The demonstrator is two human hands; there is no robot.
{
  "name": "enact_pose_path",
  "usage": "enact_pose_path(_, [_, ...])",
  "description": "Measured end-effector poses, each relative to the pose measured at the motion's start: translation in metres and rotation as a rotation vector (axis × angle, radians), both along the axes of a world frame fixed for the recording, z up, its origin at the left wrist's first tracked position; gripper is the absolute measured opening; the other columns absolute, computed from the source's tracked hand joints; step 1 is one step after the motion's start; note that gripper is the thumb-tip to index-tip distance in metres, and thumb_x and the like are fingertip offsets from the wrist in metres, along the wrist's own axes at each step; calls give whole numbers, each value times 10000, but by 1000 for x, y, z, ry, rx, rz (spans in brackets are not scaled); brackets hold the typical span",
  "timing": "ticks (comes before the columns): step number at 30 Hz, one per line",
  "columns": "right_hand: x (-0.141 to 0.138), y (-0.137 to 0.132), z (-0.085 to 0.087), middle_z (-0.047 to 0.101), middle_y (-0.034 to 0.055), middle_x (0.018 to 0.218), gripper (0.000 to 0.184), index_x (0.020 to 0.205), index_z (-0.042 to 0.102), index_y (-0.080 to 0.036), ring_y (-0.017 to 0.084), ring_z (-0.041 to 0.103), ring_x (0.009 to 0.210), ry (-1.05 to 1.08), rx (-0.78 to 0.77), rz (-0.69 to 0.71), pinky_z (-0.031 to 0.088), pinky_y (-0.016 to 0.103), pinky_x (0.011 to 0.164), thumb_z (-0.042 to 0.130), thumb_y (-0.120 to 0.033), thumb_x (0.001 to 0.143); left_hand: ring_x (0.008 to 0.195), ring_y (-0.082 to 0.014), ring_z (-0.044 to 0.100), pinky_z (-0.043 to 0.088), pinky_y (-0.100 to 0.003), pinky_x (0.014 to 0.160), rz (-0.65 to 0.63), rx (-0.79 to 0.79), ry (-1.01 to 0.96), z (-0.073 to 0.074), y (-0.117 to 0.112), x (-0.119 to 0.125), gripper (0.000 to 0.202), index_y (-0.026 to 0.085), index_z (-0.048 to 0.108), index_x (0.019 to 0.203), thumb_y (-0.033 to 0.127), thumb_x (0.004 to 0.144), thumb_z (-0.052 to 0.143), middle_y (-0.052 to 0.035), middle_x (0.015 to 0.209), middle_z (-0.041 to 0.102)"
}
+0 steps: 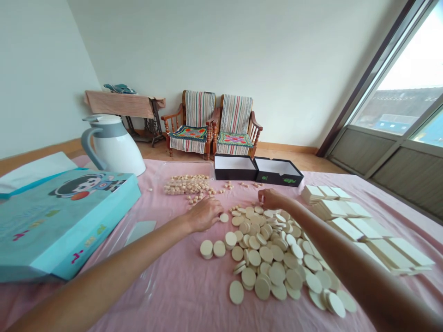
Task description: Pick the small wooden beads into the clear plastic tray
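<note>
My left hand point(206, 214) is low over the pink cloth, fingers curled together and pointing down. A pale wooden disc point(224, 217) lies right at its fingertips; what the fingers hold, if anything, is hidden. At the far edge of a large heap of wooden discs point(266, 253), my right hand point(272, 199) has its thumb and fingers drawn into a pinch. Whatever is in that pinch is too small to make out. Small wooden beads point(227, 185) are scattered between and beyond the hands, and many more fill a clear plastic tray point(184, 166).
Two black open boxes point(235, 174) stand at the back edge. Stacked wooden blocks point(346, 209) line the right side. On the left are a blue box point(69, 207), a white jug point(117, 147) and a clear plastic lid point(148, 276). Two chairs point(197, 120) stand beyond the pink-covered table point(187, 295).
</note>
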State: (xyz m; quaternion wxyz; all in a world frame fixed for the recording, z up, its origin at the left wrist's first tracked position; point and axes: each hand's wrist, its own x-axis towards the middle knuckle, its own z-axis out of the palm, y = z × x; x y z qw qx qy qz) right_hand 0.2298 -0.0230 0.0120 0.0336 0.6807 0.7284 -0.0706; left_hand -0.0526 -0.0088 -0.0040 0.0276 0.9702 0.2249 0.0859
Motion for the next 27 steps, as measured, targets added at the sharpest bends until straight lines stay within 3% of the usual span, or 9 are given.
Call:
enact_pose_path(8, [-24, 17, -4, 698, 68, 907, 185, 892, 670, -149, 150, 626, 803, 149, -40, 54, 437, 202, 666, 635, -174, 712, 887, -197, 578, 420, -301, 801, -25, -58, -91, -6, -3, 12, 115, 173, 654, 898, 256, 826, 619, -52, 872, 646])
enact_pose_path(12, [-58, 25, 0, 706, 54, 900, 200, 863, 685, -151, 143, 621, 802, 231, -57, 137, 432, 191, 665, 616, -111, 680, 890, -195, 568, 424, -300, 792, -53, -48, -101, -8, -7, 10, 154, 172, 655, 930, 286, 841, 602, -60, 893, 634])
enact_pose_path(17, [-113, 24, -2, 710, 37, 872, 236, 869, 695, -148, 141, 614, 798, 351, -57, 262, 433, 190, 685, 575, -72, 680, 897, -208, 532, 415, -336, 822, -87, 102, -74, -14, -12, -5, 174, 147, 624, 875, 257, 898, 490, -79, 935, 612])
enact_pose_path(20, [-129, 18, 3, 709, 2, 926, 304, 931, 686, -186, 112, 614, 813, 446, -49, 339, 430, 162, 697, 541, -44, 705, 920, -219, 514, 407, -348, 838, -63, 146, -81, -15, -15, -14, 178, 145, 606, 843, 239, 904, 467, -79, 924, 601])
enact_pose_path(24, [-99, 14, 17, 702, 36, 948, 268, 963, 668, -160, 116, 622, 809, 461, 59, 278, 429, 171, 680, 536, -81, 743, 860, -196, 512, 409, -330, 793, -9, 132, -121, -8, -18, -22, 172, 149, 595, 853, 247, 910, 465, -64, 878, 584])
enact_pose_path(26, [-68, 12, 22, 702, 47, 892, 219, 896, 680, -165, 138, 622, 794, 261, 136, 158, 423, 200, 667, 518, -108, 761, 859, -191, 514, 409, -329, 797, 13, 114, -155, -4, -18, -20, 184, 153, 596, 852, 260, 914, 460, -63, 881, 583])
enact_pose_path(27, [-52, 10, 23, 703, 51, 864, 217, 857, 686, -168, 147, 624, 786, 122, 103, 83, 419, 210, 665, 515, -91, 747, 876, -193, 516, 409, -333, 811, 15, 104, -172, -3, -18, -18, 181, 155, 598, 858, 266, 912, 466, -66, 898, 586])
